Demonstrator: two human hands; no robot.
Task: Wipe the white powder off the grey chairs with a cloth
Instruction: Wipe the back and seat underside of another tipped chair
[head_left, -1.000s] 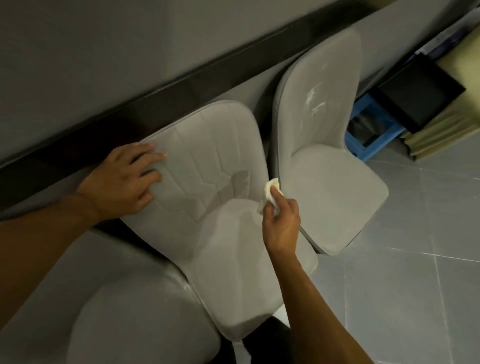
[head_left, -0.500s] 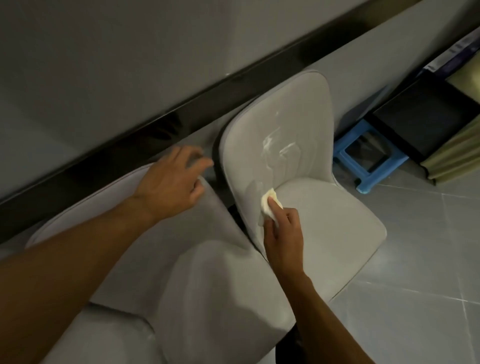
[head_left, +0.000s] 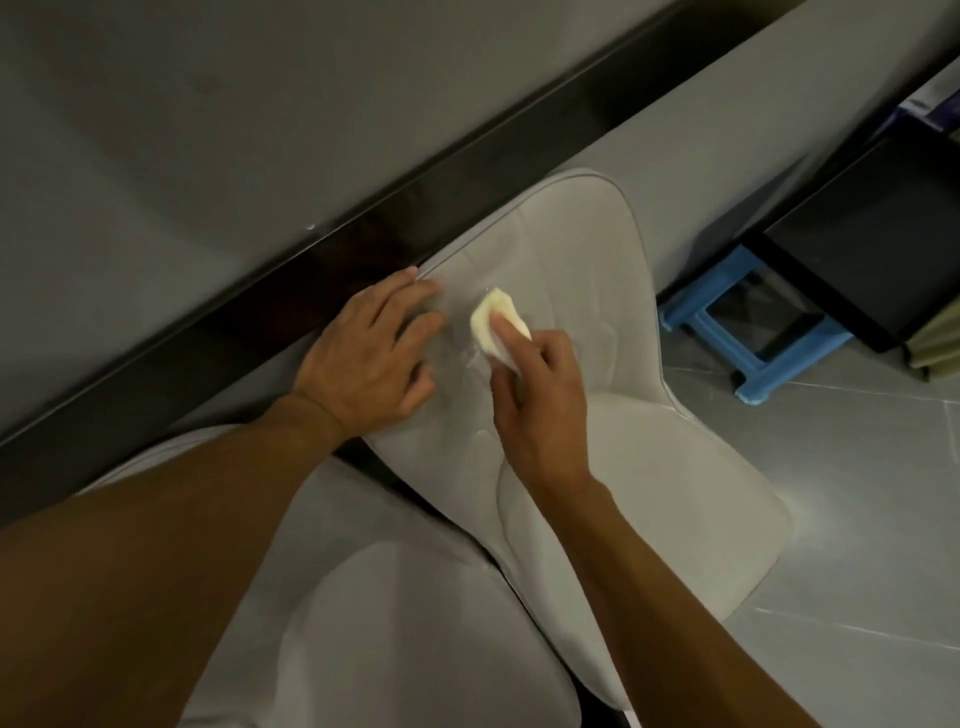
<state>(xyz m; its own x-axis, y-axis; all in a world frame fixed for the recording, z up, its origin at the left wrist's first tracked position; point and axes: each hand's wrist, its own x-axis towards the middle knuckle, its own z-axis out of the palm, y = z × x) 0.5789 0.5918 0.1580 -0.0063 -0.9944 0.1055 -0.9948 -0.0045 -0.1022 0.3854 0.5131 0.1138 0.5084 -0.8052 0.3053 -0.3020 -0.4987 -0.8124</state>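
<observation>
The cloth (head_left: 498, 325) is pinched tight in the right grip (head_left: 540, 410) and pressed on the back of the grey chair (head_left: 582, 244). The white powder (head_left: 460, 345) is a faint smear just beside the cloth, between the two grips. The left grip (head_left: 363, 358) is open, with its fingers lying flat on the chair's edge, likely to hold it steady.

What could go wrong? The little cloth may only smear the powder around, or push it down onto the seat below the right grip. A push that is too hard may rock the chair. The left fingers are very near the cloth and could get in its way.

Half a second ago the cloth was low, by the seat, under the powder streaks. The left grip was on the other chair (head_left: 415, 623), nearer the person. Now both grips are on this chair.
</observation>
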